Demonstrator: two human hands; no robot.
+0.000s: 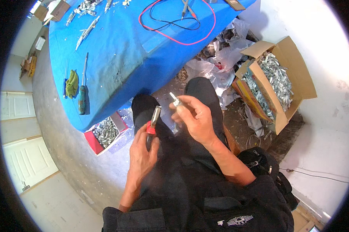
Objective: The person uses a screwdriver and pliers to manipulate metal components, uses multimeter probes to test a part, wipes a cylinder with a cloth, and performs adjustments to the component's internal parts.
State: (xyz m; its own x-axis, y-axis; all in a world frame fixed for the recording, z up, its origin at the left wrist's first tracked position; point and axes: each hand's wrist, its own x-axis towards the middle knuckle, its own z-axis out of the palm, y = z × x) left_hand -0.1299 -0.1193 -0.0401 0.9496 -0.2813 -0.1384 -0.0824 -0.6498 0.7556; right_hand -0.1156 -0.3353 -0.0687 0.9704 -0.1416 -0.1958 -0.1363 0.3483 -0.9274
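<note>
My left hand [139, 154] is closed around the red-and-black handle of a hand tool [155, 116] with a narrow metal head pointing up. The tool's exact kind is not plain to see. To its right, my right hand [197, 120] pinches a small white-and-silver piece [175, 99] between thumb and fingers, its thin white end sticking up. The tool and the piece are apart, both held above my black-clad knees.
Ahead stands a table with a blue cover [124, 50], holding a screwdriver [82, 89], a green cloth [71, 84] and red and black test leads [170, 36]. Small metallic pieces fill a cardboard box [298, 75] at right and a red-sided box [92, 141] under the table.
</note>
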